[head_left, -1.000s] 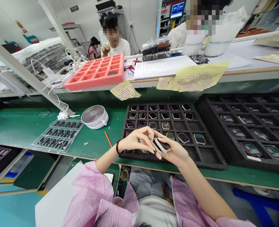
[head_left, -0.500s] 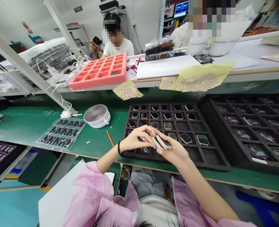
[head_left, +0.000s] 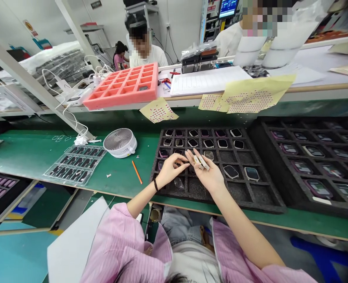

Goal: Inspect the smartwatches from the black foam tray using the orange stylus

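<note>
My right hand [head_left: 212, 179] is turned palm up and holds a pale smartwatch case [head_left: 202, 162] on edge between thumb and fingers. It looks like two thin layers side by side; finer detail is too small to make out. Just left of it, my left hand [head_left: 171, 169] has thumb and forefinger pinched together, their tips close to the right fingers. Whatever may be in that pinch is hidden. Both hands hover over a black foam tray [head_left: 240, 192] whose compartments hold several smartwatches, among them a silver-rimmed smartwatch [head_left: 231, 171]. A small clear plastic piece [head_left: 179, 183] lies in a front-left compartment.
A second foam tray [head_left: 294, 184] of watches stands to the right. Leftward are an orange stick [head_left: 137, 172], a white fan [head_left: 120, 142] and a clear blister tray [head_left: 76, 164] of dark parts. A pink foam tray [head_left: 123, 87] rests on the shelf; co-workers sit beyond it.
My hands have drawn slightly apart: the left fingers came off the watch case and moved left. The right hand has turned palm up with the case.
</note>
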### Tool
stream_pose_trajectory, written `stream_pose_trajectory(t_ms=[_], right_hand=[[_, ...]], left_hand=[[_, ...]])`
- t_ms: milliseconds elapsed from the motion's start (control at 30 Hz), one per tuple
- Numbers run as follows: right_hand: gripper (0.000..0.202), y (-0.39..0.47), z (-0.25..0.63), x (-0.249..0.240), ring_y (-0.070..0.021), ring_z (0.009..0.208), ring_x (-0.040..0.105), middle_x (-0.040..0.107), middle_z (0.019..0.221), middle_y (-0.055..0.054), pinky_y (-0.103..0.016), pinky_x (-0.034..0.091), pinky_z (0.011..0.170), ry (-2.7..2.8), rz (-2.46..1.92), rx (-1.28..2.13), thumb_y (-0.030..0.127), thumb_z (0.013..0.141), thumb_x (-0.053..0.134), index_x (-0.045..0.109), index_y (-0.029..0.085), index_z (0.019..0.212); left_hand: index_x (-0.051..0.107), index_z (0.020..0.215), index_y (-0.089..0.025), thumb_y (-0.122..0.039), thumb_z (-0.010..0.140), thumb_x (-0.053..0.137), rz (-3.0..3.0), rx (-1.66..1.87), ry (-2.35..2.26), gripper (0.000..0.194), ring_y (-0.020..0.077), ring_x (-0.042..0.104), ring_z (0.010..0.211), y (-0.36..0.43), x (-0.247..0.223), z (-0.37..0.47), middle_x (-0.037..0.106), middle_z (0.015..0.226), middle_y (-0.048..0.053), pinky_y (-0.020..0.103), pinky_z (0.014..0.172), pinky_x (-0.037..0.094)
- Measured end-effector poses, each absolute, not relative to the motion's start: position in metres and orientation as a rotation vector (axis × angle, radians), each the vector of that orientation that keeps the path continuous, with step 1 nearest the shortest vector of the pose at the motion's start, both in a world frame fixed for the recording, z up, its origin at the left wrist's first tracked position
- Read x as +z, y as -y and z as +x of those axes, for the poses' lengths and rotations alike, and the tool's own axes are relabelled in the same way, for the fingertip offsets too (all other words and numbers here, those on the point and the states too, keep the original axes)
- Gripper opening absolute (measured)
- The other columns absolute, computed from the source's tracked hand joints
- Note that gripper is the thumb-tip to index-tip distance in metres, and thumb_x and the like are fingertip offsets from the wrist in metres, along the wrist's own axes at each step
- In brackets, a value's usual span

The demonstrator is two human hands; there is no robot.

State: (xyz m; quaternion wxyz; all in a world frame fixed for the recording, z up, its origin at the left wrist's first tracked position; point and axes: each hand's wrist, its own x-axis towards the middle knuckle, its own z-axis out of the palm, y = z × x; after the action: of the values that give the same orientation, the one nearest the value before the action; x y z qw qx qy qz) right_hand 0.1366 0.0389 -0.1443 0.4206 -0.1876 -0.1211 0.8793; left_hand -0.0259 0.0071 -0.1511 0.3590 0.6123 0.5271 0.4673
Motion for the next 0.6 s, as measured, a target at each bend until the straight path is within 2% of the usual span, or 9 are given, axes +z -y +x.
stream_pose_trajectory(t_ms=[100, 233, 400, 600], right_hand=[[0.036, -0.035, 0.140, -0.137, -0.0177, 0.134, 0.044, 0.059, 0.130, -0.012, -0.012, 0.048, 0.047, 0.337, -0.428, 2.171, 0.019, 0.094, 0.031, 0.059, 0.023, 0.117], [0.040, -0.031, 0.142, -0.132, -0.0153, 0.131, 0.047, 0.060, 0.130, -0.010, -0.011, 0.043, 0.043, 0.374, -0.428, 2.159, 0.020, 0.094, 0.029, 0.058, 0.027, 0.121], [0.047, -0.025, 0.142, -0.133, -0.0202, 0.122, 0.056, 0.066, 0.122, -0.011, -0.015, 0.045, 0.046, 0.529, -0.413, 2.070, 0.022, 0.090, 0.039, 0.048, 0.028, 0.136], [0.060, -0.018, 0.142, -0.134, -0.0259, 0.119, 0.058, 0.066, 0.125, -0.009, -0.023, 0.050, 0.052, 0.765, -0.422, 1.987, 0.026, 0.085, 0.048, 0.037, 0.032, 0.144]], left_hand=[[0.060, 0.096, -0.012, -0.041, 0.080, 0.066, 1.365, 1.117, -1.260, 0.033, 0.0117, 0.064, 0.073, -0.002, -0.146, -0.016, 0.065, 0.093, 0.007, 0.018, 0.053, 0.046], [0.060, 0.088, -0.011, -0.048, 0.074, 0.069, 1.170, 1.095, -1.166, 0.040, 0.0109, 0.063, 0.068, 0.001, -0.138, -0.004, 0.064, 0.082, 0.005, 0.017, 0.049, 0.043], [0.063, 0.074, -0.011, -0.052, 0.070, 0.071, 1.050, 1.053, -1.156, 0.042, 0.0076, 0.055, 0.062, 0.006, -0.127, 0.002, 0.062, 0.072, 0.003, 0.016, 0.049, 0.040], [0.064, 0.070, -0.011, -0.052, 0.063, 0.076, 0.992, 1.035, -1.114, 0.043, 0.0066, 0.051, 0.058, 0.010, -0.125, 0.000, 0.061, 0.066, 0.002, 0.016, 0.047, 0.037]])
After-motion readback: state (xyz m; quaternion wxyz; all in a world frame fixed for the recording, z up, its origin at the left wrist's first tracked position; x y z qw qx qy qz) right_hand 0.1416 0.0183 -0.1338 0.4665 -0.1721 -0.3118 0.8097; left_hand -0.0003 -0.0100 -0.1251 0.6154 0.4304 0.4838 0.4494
